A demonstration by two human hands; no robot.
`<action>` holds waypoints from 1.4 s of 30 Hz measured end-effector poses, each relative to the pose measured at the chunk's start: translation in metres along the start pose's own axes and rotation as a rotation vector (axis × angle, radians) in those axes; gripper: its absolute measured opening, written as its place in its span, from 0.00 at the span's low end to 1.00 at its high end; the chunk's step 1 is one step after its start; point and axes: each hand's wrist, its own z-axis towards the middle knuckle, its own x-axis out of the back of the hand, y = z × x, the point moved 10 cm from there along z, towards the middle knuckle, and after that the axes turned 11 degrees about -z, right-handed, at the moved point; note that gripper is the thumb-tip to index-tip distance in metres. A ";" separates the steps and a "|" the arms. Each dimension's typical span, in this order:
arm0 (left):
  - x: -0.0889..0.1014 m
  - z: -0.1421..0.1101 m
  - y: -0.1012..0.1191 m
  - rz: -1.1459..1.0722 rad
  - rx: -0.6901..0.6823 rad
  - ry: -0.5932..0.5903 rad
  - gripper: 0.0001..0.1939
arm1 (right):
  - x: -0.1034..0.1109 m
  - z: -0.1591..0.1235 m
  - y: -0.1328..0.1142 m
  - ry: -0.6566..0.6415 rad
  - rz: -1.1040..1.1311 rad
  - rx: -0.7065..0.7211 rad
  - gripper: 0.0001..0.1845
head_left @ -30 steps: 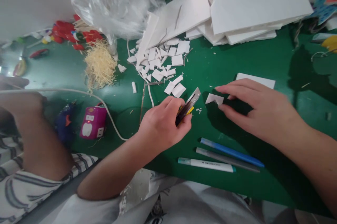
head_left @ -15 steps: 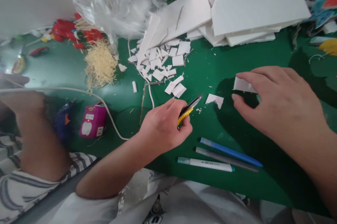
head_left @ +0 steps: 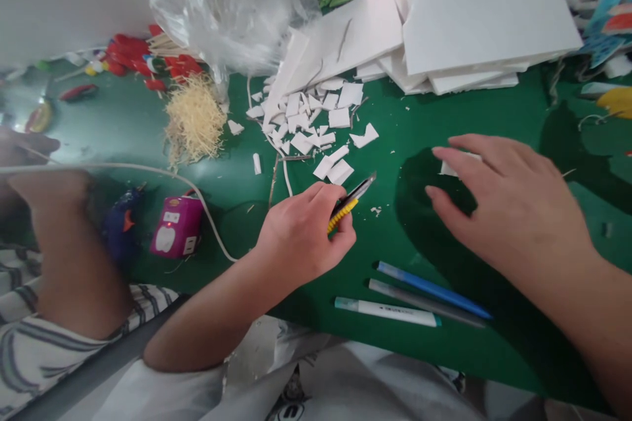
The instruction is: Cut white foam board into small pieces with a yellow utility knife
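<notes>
My left hand is wrapped round a yellow and black utility knife, its blade out and pointing up and to the right. A few tiny white crumbs lie just past the blade. My right hand hovers over the green table with thumb and fingers apart, gripping nothing. Beneath its fingers is a small white foam board piece, partly hidden by them. A notched white foam scrap lies by the pile of cut foam pieces beyond my left hand.
Foam board sheets are stacked at the back, beside a clear plastic bag. Three pens lie near the front edge. Left are yellow shreds, a white cord, a magenta power box and another person's arm.
The notched foam scrap has moved from right of the blade to the edge of the pile. My right hand has shifted slightly left, and the view has moved a little.
</notes>
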 end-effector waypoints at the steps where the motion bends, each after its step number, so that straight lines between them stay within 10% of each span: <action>1: -0.001 0.000 0.001 -0.002 -0.001 -0.008 0.10 | -0.001 0.000 0.008 -0.031 -0.047 -0.053 0.18; 42: -0.011 -0.016 0.041 0.004 -0.127 -0.078 0.19 | -0.006 -0.008 -0.040 -0.050 0.207 0.250 0.13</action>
